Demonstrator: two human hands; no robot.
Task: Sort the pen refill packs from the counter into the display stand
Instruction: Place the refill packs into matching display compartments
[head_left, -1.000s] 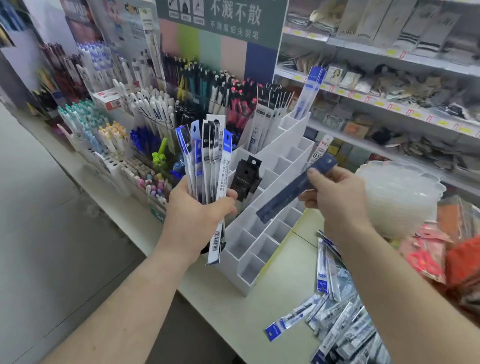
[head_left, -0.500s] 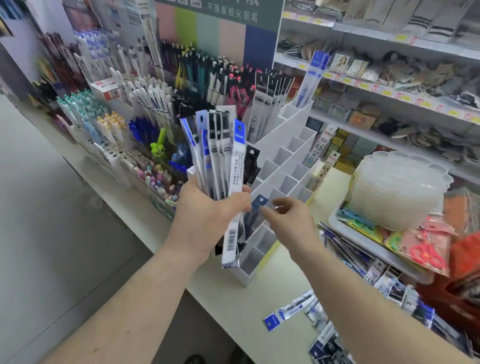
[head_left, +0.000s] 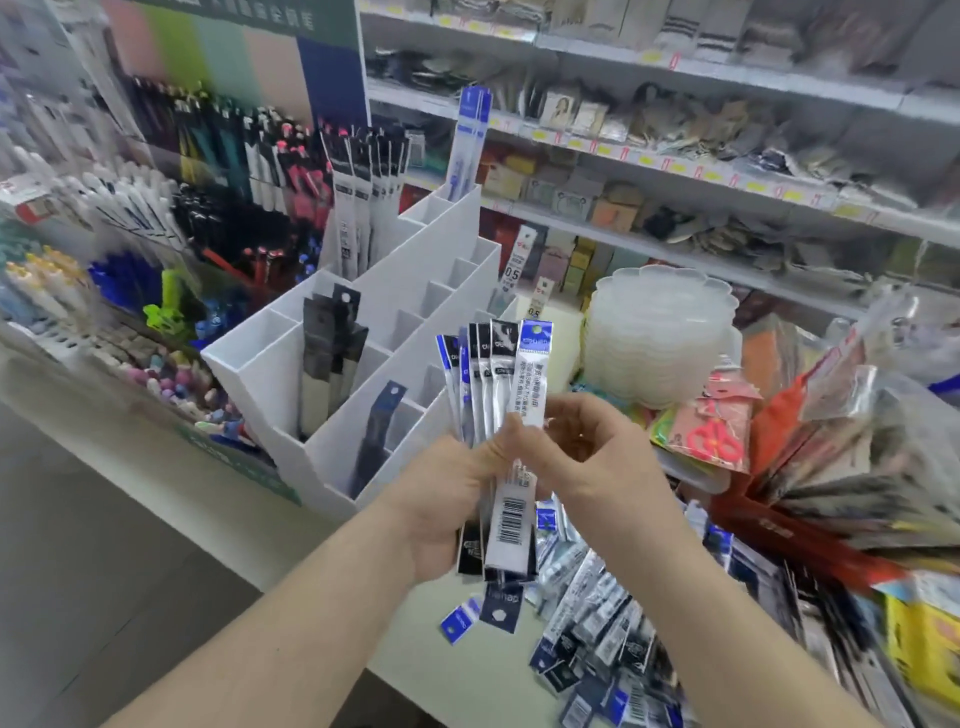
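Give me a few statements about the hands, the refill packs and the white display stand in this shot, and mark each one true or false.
1. The left hand grips a fanned bunch of refill packs. True.
2. The right hand is down on the counter picking from the loose packs. False: it is raised at the bunch, fingers on the front pack.
3. Every compartment of the display stand holds nothing. False: several hold packs, such as the dark blue pack in a front slot.
4. A stack of clear plastic trays sits behind the hands, to the right of the stand. True.
5. Loose packs lie on the counter below the hands. True.
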